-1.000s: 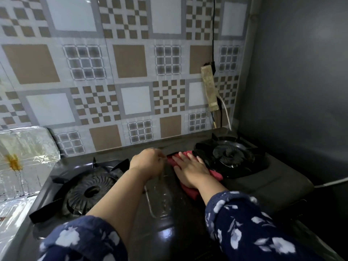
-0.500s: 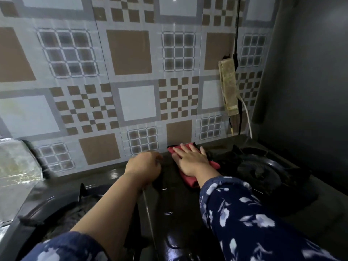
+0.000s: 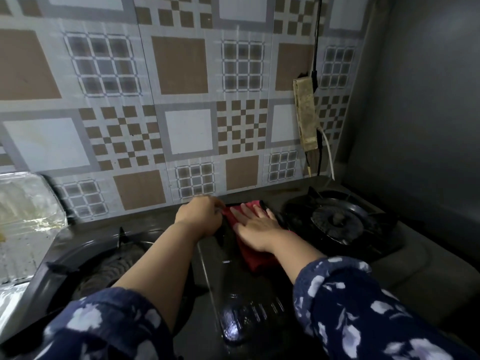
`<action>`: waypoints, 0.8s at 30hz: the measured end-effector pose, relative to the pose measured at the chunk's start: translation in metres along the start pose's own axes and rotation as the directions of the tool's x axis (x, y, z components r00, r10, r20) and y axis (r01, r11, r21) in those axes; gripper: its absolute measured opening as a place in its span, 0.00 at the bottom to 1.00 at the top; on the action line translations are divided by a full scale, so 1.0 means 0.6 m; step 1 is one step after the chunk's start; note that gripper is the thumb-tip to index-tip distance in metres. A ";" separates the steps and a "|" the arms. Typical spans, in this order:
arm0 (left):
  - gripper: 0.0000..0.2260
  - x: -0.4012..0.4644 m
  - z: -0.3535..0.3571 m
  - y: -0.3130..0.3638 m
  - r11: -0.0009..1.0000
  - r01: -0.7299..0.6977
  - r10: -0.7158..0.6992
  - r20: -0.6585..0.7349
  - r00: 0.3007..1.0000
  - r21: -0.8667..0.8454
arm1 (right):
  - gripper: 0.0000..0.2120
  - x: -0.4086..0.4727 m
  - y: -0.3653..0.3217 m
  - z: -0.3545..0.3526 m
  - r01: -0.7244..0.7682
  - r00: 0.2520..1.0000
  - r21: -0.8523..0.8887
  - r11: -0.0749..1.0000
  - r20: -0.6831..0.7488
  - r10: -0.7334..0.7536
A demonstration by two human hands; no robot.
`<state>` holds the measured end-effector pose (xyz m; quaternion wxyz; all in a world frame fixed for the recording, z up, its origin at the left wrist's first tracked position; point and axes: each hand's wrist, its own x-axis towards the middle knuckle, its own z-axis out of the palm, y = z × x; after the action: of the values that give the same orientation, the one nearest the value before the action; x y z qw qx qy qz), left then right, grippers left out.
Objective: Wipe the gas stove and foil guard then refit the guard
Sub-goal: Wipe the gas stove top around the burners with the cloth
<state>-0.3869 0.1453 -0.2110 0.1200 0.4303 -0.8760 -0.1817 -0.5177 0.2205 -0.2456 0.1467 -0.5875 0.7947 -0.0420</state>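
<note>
A black two-burner gas stove (image 3: 233, 294) fills the lower part of the view. A red cloth (image 3: 253, 255) lies on its middle strip near the back edge. My right hand (image 3: 255, 226) lies flat on the cloth, fingers spread and pointing to the wall. My left hand (image 3: 201, 216) is curled just left of it, its fingertips touching the cloth's left edge; I cannot tell whether it pinches the cloth. The shiny foil guard (image 3: 28, 203) stands at the far left against the wall, stained yellow.
The left burner (image 3: 111, 266) and right burner (image 3: 337, 222) flank my hands. A patterned tile wall (image 3: 181, 126) rises behind. A grimy power strip (image 3: 306, 115) with cables hangs on it. A grey wall (image 3: 420, 113) closes the right side.
My right hand has slid the red cloth away from the right burner toward the back wall. The left hand moved with it. My head moved closer, then eased back a little.
</note>
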 end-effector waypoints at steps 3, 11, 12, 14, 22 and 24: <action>0.16 -0.017 -0.003 0.009 1.000 -0.007 0.007 -0.002 1.000 -0.012 | 0.31 -0.026 0.013 -0.030 0.041 0.991 0.040 0.998 0.127 -0.045; 0.16 -0.006 0.000 -0.002 0.998 -0.004 0.005 -0.021 1.000 0.061 | 0.31 -0.010 0.022 0.005 0.091 0.993 -0.206 0.974 -0.061 -0.105; 0.16 -0.001 0.003 -0.002 0.997 -0.007 0.009 -0.018 1.000 0.071 | 0.31 0.006 0.021 0.003 0.039 0.997 -0.179 0.983 -0.064 -0.051; 0.17 0.012 0.011 -0.004 0.996 -0.016 0.018 -0.015 1.000 0.087 | 0.33 0.038 0.020 -0.001 -0.068 0.995 -0.133 0.989 -0.077 0.058; 0.16 0.077 0.026 -0.012 0.988 -0.072 0.082 -0.070 0.994 0.136 | 0.37 0.140 0.052 -0.040 -0.396 0.918 -0.168 0.903 -0.074 0.389; 0.15 0.086 0.027 -0.013 0.986 -0.097 0.107 -0.074 0.991 0.133 | 0.40 0.147 0.065 -0.062 -0.346 0.935 -0.144 0.927 0.034 0.354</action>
<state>-0.4181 0.1030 -0.2261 0.1366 0.3988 -0.9012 -0.1006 -0.5875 0.1453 -0.2357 0.1351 -0.4461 0.8829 0.0566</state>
